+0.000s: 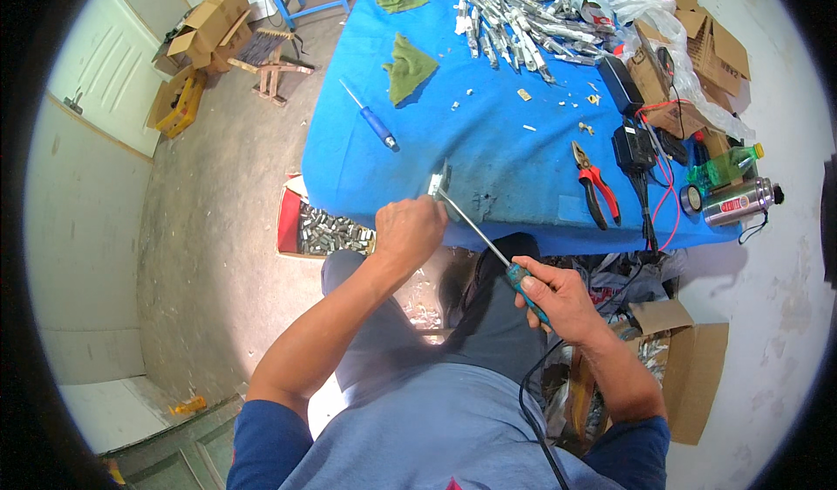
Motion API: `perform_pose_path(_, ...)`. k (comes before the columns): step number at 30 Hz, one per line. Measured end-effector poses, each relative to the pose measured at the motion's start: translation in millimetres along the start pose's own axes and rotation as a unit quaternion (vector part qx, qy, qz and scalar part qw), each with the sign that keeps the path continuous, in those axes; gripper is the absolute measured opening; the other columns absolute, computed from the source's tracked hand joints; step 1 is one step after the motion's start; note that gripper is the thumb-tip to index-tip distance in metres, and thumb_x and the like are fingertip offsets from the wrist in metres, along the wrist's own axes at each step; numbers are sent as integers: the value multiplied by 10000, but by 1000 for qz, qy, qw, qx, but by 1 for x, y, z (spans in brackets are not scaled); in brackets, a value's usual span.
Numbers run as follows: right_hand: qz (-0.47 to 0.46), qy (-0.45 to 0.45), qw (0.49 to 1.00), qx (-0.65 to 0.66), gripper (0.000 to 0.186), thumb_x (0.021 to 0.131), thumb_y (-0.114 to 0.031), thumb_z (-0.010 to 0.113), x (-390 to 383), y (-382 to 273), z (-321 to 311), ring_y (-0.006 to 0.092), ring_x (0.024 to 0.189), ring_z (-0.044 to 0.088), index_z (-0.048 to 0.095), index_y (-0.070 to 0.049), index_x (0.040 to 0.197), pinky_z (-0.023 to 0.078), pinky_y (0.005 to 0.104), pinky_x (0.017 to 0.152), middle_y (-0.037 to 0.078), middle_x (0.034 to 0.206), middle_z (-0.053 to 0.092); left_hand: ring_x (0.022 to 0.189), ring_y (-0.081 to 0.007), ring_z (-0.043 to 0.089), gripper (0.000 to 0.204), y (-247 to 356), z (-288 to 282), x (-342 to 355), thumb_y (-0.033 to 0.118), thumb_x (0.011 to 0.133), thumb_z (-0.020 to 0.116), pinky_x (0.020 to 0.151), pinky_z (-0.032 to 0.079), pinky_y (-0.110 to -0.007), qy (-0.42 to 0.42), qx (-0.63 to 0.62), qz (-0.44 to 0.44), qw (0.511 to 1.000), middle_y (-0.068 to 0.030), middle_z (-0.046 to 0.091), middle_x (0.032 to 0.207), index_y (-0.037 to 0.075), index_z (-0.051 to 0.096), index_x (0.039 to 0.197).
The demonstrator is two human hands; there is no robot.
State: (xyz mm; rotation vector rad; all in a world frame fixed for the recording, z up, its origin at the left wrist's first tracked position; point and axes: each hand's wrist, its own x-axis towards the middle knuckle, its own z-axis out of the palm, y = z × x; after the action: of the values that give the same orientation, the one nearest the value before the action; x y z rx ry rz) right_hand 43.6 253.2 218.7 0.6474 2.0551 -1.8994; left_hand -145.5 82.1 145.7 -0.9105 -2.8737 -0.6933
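My left hand is closed at the near edge of the blue-covered table, pinching a small silvery metal piece whose far end sticks out past the fingers. My right hand grips the teal handle of a screwdriver. Its long shaft slants up and left, and the tip meets the metal piece beside my left fingers; whether it is wedged in or only touching, I cannot tell. Farther off on the cloth lies a second screwdriver with a blue handle. Red-handled pliers rest to the right.
A heap of silvery strip-like parts covers the table's far side, near two green cloths. Black power adapters, wires, a green bottle and a steel flask crowd the right edge. Below left stands a box of small metal pieces.
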Motion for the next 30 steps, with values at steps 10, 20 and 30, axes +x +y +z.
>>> perform_pose_path(10, 8, 2, 999, -54, 395, 984, -243, 549, 8, -19, -11, 62, 548, 552, 557, -53, 1329, 430, 209, 476, 25, 796, 632, 539, -412, 610, 350, -6, 5, 2, 263, 869, 597, 526, 482, -512, 4, -8, 20, 1000, -227, 596, 581, 15, 613, 622)
perform_pose_path(20, -84, -31, 946, -313, 312, 934, -198, 563, 29, -74, -44, 144, 616, 563, 628, -49, 1200, 464, 319, 601, 93, 670, 575, 561, -424, 617, 343, -7, 1, 8, 263, 866, 595, 549, 495, -515, -24, -13, 23, 999, -242, 605, 603, 0, 637, 649)
perform_pose_path(30, 111, -80, 988, -72, 410, 953, -245, 559, 39, -71, -60, 84, 526, 552, 572, -47, 1312, 418, 249, 436, 29, 745, 624, 563, -421, 621, 342, -6, 1, 9, 256, 856, 594, 556, 497, -512, -22, -20, 2, 1000, -245, 601, 600, -1, 641, 634)
